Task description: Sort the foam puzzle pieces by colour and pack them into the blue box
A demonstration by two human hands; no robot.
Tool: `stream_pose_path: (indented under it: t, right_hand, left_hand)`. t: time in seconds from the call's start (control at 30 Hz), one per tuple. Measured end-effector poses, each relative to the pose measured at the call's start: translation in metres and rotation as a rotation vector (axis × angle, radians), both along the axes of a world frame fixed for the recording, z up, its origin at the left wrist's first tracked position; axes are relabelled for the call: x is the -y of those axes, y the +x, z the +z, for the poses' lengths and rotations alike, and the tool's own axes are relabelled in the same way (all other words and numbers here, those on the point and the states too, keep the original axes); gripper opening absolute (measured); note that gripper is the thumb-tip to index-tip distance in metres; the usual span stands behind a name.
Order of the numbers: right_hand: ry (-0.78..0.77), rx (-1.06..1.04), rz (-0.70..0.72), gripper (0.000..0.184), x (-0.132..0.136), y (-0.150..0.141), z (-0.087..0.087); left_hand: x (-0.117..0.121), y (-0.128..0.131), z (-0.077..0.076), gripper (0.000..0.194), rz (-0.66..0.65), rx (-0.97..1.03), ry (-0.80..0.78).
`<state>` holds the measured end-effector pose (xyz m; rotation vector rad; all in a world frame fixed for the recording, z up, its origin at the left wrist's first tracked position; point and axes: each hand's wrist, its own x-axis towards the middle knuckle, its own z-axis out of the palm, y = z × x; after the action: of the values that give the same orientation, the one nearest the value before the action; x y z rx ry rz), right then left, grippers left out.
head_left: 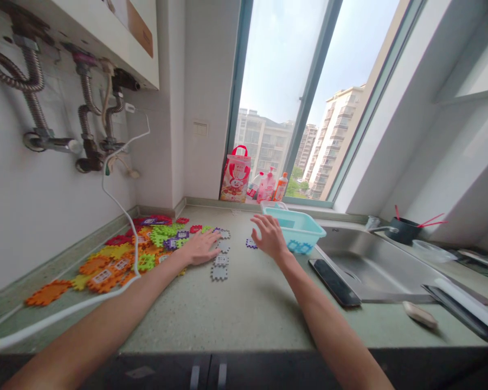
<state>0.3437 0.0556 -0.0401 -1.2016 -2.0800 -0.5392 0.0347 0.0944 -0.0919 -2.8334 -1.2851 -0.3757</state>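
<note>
My left hand (201,247) lies flat with its fingers spread, its fingertips at a column of grey interlocking plastic tiles (219,272). Under and beside that hand spreads a pile of toothed tiles in red, orange, yellow, green and purple, with an orange tile (49,293) at its near left end. My right hand (269,236) hovers over the counter, fingers slightly bent and apart, with nothing visible in it. A purple tile (251,244) lies just left of it, and a light-blue plastic basket (305,225) stands right behind it.
A black phone (334,283) lies beside the steel sink (366,260). A white cable (122,203) hangs across the tile pile and my left forearm. Bottles (266,187) and a red bag (236,179) stand on the window sill. A dark pot (404,231) is at the right.
</note>
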Motion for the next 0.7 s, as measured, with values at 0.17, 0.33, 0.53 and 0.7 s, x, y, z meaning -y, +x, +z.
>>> stream_pose_path:
  t: [0.17,0.33,0.53,0.7]
  right_hand:
    - [-0.206,0.107,0.156,0.055,-0.007,-0.041,-0.037]
    - [-0.436,0.17,0.111,0.066,-0.017,-0.047,-0.058]
    - [-0.436,0.158,0.06,0.051,-0.017,-0.043,-0.056]
    - [-0.419,0.163,0.021,0.034,-0.015,-0.04,-0.057]
  left_hand:
    - [0.005,0.001,0.005,0.065,-0.048,0.014,0.013]
    - [0.008,0.001,0.008,0.07,-0.128,0.047,0.056]
    - [0.009,0.0,0.003,0.066,-0.023,0.042,0.104]
    - [0.004,-0.003,-0.003,0.041,-0.032,0.037,0.152]
